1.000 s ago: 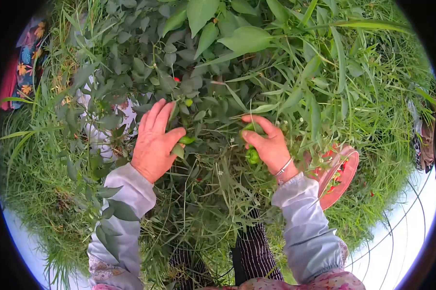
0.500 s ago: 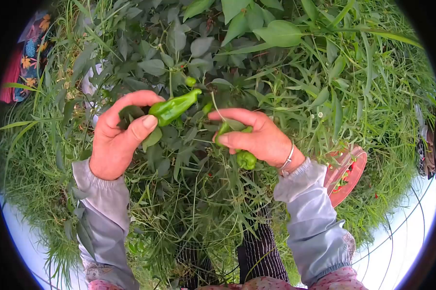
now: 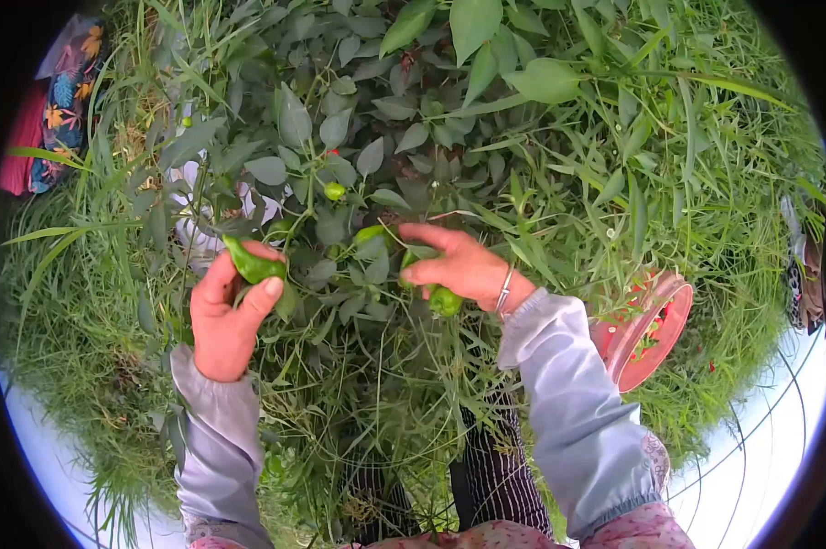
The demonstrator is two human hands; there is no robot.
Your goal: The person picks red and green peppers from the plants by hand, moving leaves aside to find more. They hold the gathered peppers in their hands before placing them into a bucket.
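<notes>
A green pepper (image 3: 253, 264) is pinched between the thumb and fingers of my left hand (image 3: 224, 318), at the left side of the plant. My right hand (image 3: 460, 265), with a bracelet at the wrist, holds green peppers (image 3: 445, 302) in its curled fingers; the lower one shows beneath the hand, and the rest are partly hidden. Between my hands another green pepper (image 3: 370, 234) hangs among the leaves. A small round green pepper (image 3: 335, 191) sits higher on the plant, with a bit of red just above it.
A reddish bucket (image 3: 676, 340) with red and green peppers inside stands in the grass at right. Flowered cloth (image 3: 65, 101) lies at the upper left. White material (image 3: 193, 224) shows behind the leaves. Striped trouser legs (image 3: 504, 467) are below, among dense grass and pepper plants.
My left hand has moved down with its pepper, which now points up and left. My right hand has shifted slightly left, still holding its peppers. More white material shows behind the leaves.
</notes>
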